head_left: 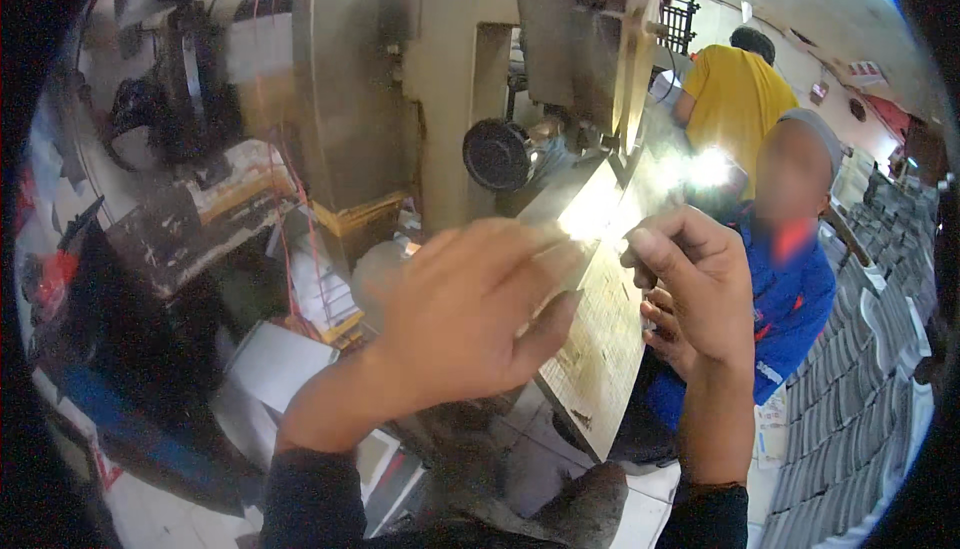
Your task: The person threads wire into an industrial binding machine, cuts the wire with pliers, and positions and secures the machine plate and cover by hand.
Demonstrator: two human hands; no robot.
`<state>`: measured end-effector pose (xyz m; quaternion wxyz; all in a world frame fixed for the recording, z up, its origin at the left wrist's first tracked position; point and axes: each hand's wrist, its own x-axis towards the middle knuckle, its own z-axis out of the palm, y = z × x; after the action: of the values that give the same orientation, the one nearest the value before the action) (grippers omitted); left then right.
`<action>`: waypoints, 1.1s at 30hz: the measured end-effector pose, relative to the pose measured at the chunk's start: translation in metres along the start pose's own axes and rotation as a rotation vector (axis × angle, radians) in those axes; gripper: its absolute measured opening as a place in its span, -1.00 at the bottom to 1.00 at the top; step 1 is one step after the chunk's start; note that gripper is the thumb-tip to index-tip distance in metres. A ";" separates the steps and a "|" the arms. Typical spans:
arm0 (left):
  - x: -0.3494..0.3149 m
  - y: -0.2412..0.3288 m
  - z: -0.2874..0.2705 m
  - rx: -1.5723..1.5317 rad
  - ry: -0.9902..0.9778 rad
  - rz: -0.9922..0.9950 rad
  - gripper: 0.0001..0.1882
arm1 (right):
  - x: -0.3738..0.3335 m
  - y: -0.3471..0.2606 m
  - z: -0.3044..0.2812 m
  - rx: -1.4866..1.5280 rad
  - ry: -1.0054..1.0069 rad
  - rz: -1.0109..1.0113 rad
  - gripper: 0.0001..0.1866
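Observation:
My left hand (478,314) hovers over the left side of a long, worn board (585,369), smeared a little by motion. Its fingers are stretched out and the thumb stands apart; I see nothing held in it. To the right, my right hand (700,274) is raised above the board's edge with thumb and index finger pinched together. Whatever lies in that pinch is too small and glare-washed to make out. Beyond both hands stands a large beige machine (445,79) with a round black knob (497,154). Bright light glares off the board between my hands.
Close on the right is a person in a blue shirt (800,294); farther back is one in yellow (735,99). Stacked grey pieces (850,419) fill the right side. White boxes (285,359) and hanging red cords (283,229) are on the left, beside another machine (215,214).

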<state>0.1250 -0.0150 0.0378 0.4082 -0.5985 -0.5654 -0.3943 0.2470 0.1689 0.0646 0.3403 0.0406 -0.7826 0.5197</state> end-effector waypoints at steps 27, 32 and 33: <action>0.019 0.039 -0.007 0.158 -0.077 -0.010 -0.59 | 0.023 -0.012 0.006 -0.300 0.105 -0.069 -0.70; 0.021 0.018 -0.019 0.132 0.129 -0.036 -0.78 | 0.014 -0.017 0.014 -0.521 0.454 -0.351 -0.74; 0.025 0.017 -0.019 0.157 0.175 -0.008 -0.82 | 0.018 -0.023 0.016 -0.718 0.535 -0.630 -0.73</action>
<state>0.1433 -0.0243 0.0669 0.5001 -0.5255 -0.5592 -0.4012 0.2357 0.1502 0.0896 0.6592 0.0208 -0.7469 0.0852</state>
